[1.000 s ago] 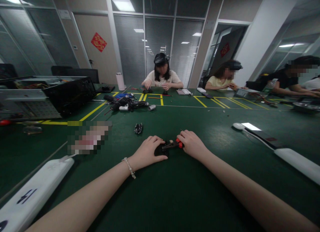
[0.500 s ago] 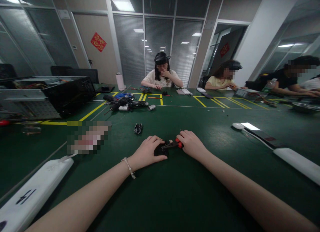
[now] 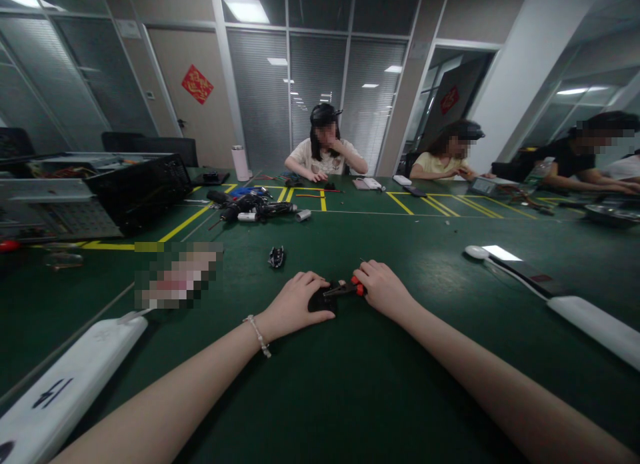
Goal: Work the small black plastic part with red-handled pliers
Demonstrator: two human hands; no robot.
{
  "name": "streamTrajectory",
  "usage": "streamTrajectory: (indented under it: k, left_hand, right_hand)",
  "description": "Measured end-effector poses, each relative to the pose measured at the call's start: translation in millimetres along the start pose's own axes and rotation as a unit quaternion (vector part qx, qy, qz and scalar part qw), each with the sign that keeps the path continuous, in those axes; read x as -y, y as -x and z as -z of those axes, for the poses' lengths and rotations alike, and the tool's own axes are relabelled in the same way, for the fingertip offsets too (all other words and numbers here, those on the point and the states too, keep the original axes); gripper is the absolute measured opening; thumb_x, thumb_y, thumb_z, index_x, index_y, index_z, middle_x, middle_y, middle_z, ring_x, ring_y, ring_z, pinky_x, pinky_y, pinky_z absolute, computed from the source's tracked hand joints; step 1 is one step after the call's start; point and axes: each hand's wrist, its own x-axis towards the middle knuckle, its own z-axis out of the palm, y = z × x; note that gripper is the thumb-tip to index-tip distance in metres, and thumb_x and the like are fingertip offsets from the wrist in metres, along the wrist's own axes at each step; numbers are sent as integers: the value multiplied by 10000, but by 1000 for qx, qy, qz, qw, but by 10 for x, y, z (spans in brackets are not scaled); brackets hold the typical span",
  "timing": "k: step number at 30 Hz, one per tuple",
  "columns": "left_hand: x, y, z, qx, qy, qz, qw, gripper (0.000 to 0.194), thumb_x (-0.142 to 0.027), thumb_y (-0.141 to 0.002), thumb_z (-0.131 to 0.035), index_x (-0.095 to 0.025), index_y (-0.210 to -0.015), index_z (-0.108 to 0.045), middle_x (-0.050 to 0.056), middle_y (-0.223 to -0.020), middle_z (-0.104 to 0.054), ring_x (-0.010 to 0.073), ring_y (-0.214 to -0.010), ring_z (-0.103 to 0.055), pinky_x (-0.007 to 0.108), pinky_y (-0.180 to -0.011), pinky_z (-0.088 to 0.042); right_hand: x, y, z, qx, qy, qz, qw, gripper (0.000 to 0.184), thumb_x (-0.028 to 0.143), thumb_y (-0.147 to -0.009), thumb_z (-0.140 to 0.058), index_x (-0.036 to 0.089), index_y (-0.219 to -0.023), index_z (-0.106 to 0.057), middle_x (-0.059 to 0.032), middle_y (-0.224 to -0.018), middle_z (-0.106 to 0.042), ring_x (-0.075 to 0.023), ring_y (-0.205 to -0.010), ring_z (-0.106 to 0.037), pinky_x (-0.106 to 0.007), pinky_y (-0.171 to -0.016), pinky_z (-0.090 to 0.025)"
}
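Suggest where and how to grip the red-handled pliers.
By the red handles, coming from the person's right, I'd say: the pliers point their dark nose left, at the black part held by the left hand, so the handle end faces right. The right hand holds them there.

the hands (image 3: 294, 304) (image 3: 383, 287) — left around a black part (image 3: 320, 302), right gripping red-handled pliers (image 3: 347, 289)
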Motion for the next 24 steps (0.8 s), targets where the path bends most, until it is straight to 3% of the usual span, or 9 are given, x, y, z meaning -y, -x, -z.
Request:
streamTrajectory:
  k: [24]
  left_hand:
    - [13,1,-20,-10,-10,-9,1000,533,-553,-721,-539,-245,-1149,-462,44,-1144,-476,242,-1023,-438,382,-845,-384]
  right_hand:
    - [-5,-4,7,-1,-6,8,1000,269,53,-665,-495,136,-908,-577,-90,-912,-563,-198,-838,-478,-300,-722,-362]
